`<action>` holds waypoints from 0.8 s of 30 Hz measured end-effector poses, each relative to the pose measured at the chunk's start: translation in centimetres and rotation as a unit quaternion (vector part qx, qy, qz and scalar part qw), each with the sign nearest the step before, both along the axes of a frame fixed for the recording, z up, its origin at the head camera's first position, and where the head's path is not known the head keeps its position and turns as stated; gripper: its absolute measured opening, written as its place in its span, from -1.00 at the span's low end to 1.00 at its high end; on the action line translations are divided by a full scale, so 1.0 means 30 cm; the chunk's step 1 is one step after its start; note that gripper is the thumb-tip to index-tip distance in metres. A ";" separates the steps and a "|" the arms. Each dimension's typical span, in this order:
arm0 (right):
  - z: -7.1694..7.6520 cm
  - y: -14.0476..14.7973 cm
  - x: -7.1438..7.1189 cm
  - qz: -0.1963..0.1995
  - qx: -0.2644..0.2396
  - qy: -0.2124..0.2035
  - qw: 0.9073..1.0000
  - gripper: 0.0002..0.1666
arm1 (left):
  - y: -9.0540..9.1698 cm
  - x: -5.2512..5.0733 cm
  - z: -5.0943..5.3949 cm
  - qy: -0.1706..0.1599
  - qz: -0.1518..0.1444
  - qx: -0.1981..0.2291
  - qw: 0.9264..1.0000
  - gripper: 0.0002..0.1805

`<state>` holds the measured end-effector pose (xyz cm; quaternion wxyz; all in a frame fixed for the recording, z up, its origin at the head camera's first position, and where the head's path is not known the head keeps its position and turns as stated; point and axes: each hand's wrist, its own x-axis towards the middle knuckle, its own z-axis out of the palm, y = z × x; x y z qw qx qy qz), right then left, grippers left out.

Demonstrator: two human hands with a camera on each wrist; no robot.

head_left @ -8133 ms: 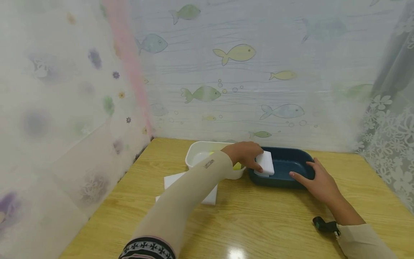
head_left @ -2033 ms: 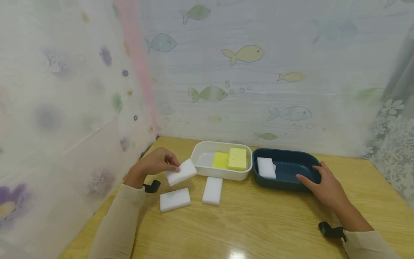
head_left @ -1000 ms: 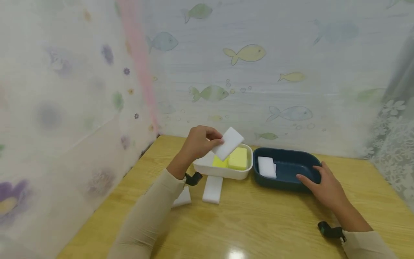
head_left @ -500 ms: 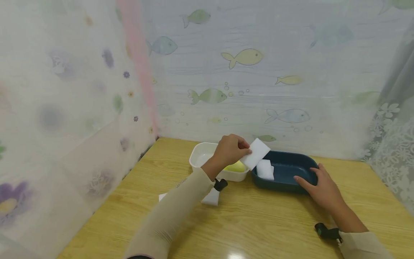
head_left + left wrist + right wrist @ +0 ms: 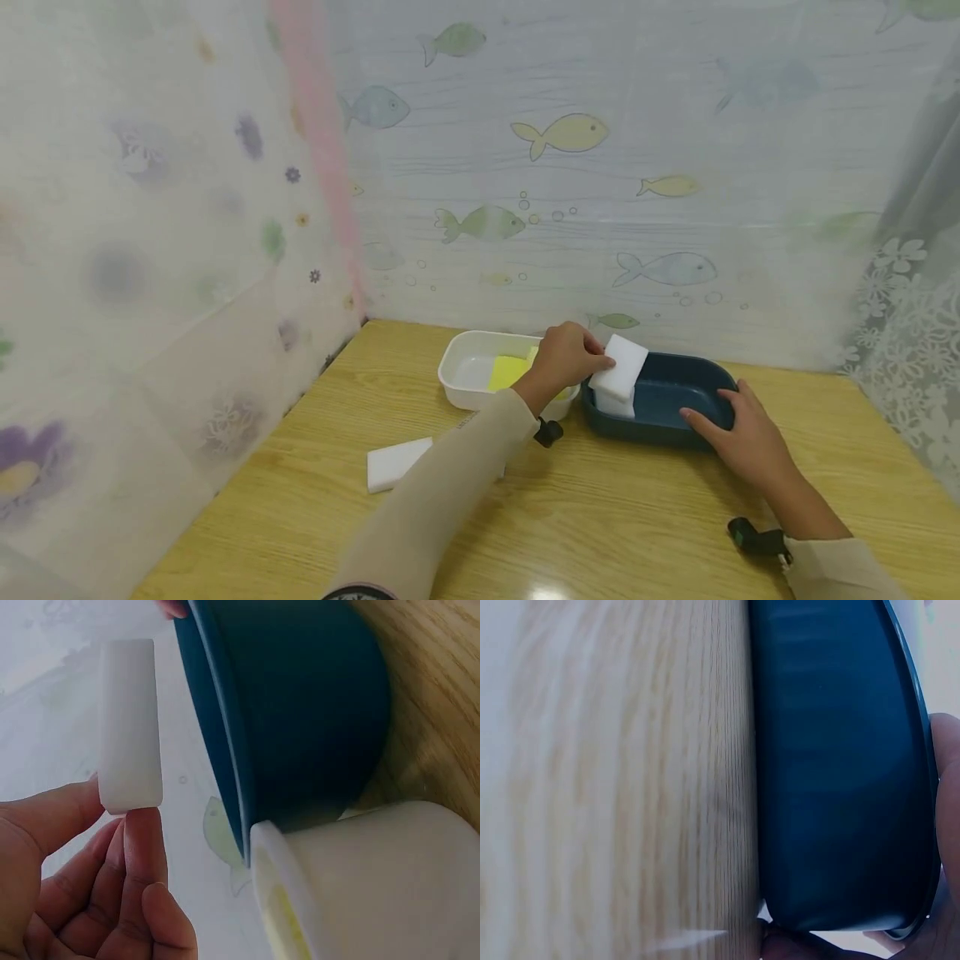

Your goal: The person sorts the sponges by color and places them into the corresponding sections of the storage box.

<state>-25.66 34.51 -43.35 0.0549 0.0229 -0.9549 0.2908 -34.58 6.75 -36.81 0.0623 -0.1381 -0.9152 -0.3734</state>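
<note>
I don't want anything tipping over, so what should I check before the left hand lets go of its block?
1. Left hand pinching the held block: ok, between thumb and fingers.
2. Held block above the dark blue bin: ok, over its left end.
3. Bin steadied: ok, right hand on its right end.
4. Bare bin floor underneath: not ok, white foam lies there.
5. Yellow block inside the white bin: ok.
6. Whole table visible: not ok, the left sleeve blocks part.
</note>
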 end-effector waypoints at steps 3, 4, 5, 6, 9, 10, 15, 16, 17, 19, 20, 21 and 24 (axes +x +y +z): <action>0.000 0.000 0.002 0.000 0.002 -0.001 1.000 0.27 | 0.016 -0.004 -0.012 -0.013 0.005 0.000 1.000 -0.80; 0.001 0.000 0.002 0.000 0.003 -0.001 1.000 0.27 | 0.020 -0.006 -0.013 -0.017 0.007 0.001 1.000 -0.79; 0.001 0.001 0.001 0.000 0.003 -0.001 1.000 0.27 | 0.023 -0.007 -0.014 -0.021 0.010 0.004 1.000 -0.79; 0.001 0.001 0.001 0.000 0.003 -0.001 1.000 0.27 | 0.027 -0.008 -0.015 -0.025 0.012 0.005 1.000 -0.78; 0.001 0.001 -0.001 -0.003 0.005 0.001 1.000 0.27 | 0.037 -0.013 -0.012 -0.039 0.016 0.009 0.999 -0.78; 0.002 0.002 -0.002 -0.003 0.005 0.001 1.000 0.27 | 0.041 -0.014 -0.011 -0.043 0.016 0.010 0.999 -0.78; 0.001 0.006 -0.001 -0.002 0.006 0.001 1.000 0.26 | 0.058 -0.019 -0.008 -0.052 0.025 -0.018 0.998 -0.76; 0.000 0.007 -0.001 -0.002 0.007 0.001 1.000 0.25 | 0.061 -0.019 -0.008 -0.051 0.028 -0.030 0.998 -0.75; 0.000 0.007 -0.001 -0.002 0.008 0.001 1.000 0.25 | 0.063 -0.019 -0.008 -0.049 0.030 -0.042 0.997 -0.73; -0.002 0.007 -0.003 -0.003 0.011 0.002 1.000 0.25 | 0.065 -0.018 -0.010 -0.044 0.030 -0.060 0.997 -0.70; -0.003 0.007 -0.004 -0.004 0.013 0.003 1.000 0.25 | 0.065 -0.018 -0.012 -0.040 0.028 -0.070 0.996 -0.69; -0.003 0.007 -0.004 -0.004 0.014 0.002 1.000 0.25 | 0.066 -0.019 -0.014 -0.037 0.028 -0.080 0.996 -0.68; -0.006 0.006 -0.007 -0.004 0.015 0.005 1.000 0.25 | 0.065 -0.017 -0.018 -0.031 0.028 -0.107 0.993 -0.67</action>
